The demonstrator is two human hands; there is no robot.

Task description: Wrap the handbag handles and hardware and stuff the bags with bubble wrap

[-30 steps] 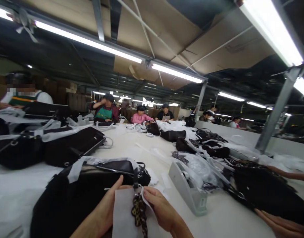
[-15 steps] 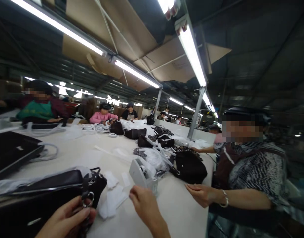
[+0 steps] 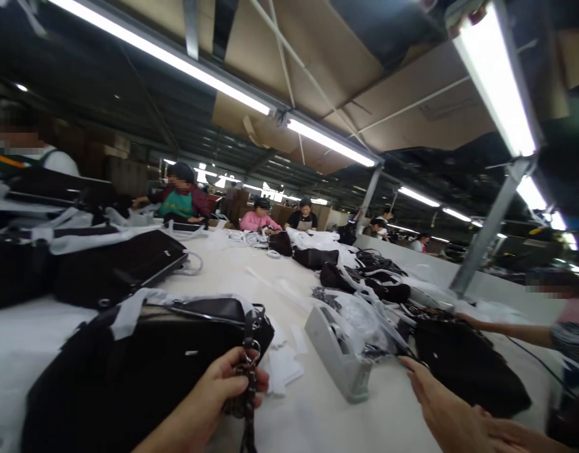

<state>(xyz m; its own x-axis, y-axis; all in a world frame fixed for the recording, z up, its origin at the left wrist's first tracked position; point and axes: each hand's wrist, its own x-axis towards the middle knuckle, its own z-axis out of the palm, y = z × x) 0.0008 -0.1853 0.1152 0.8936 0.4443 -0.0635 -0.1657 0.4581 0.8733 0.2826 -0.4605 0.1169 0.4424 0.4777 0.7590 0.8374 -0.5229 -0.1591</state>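
My left hand [image 3: 235, 380] is closed around a dark braided chain strap [image 3: 248, 402], just below the metal ring that joins it to a black handbag [image 3: 152, 371]. White wrapping runs along the top of this bag. On the right, my right hand [image 3: 443, 402] reaches out with its fingers stretched and nothing visible in them. Its fingertips are near a plastic-wrapped bundle [image 3: 360, 321] and another black bag [image 3: 469, 358]; whether they touch is unclear. A co-worker's hand [image 3: 516, 434] overlaps with mine at the lower right. Between my hands stands a grey tape dispenser [image 3: 339, 358].
White paper pieces [image 3: 282, 368] lie beside the held bag on the white table [image 3: 242, 283]. More black bags [image 3: 119, 267] stand at the left, and others [image 3: 315, 258] lie further back. A metal post [image 3: 488, 233] rises at the right. Several people work around the table.
The view has swung left, so the table's contents appear further right. My right hand has moved right from beside the tape dispenser, toward the co-worker's hand. My left hand keeps the chain strap.
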